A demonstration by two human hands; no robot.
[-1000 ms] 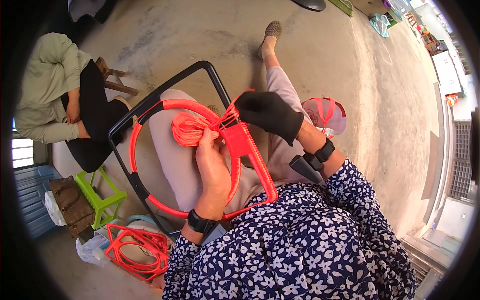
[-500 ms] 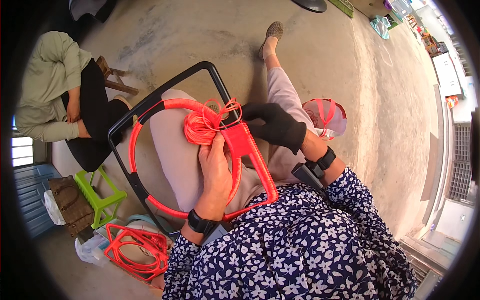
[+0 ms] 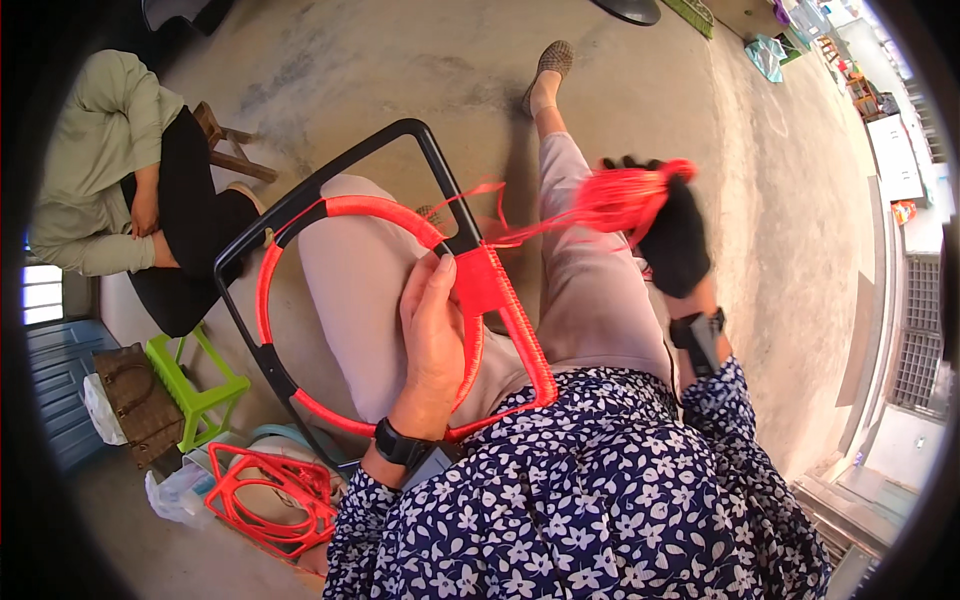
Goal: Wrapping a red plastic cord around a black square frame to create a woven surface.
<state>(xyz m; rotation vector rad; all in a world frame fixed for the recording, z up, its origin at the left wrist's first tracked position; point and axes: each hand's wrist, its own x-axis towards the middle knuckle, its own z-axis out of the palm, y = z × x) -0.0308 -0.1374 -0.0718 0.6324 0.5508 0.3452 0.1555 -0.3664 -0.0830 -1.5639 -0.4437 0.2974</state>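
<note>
A black metal frame (image 3: 340, 170) with a ring wrapped in red cord (image 3: 300, 225) lies across my lap. My left hand (image 3: 432, 335) rests on the frame beside the woven red patch (image 3: 480, 282), fingers pressing the cord there. My right hand (image 3: 672, 235), in a black glove, is raised to the right and grips a bundle of red cord (image 3: 625, 195). A taut strand runs from that bundle back to the woven patch.
Another person (image 3: 110, 180) sits on a wooden stool at the left. A green plastic stool (image 3: 195, 385), a brown bag (image 3: 135, 400) and a red wrapped frame (image 3: 270, 490) lie on the concrete floor at lower left.
My right hand has pulled the red cord bundle away from the ring, up and to the right, drawing the strand tight. My left hand stays on the frame.
</note>
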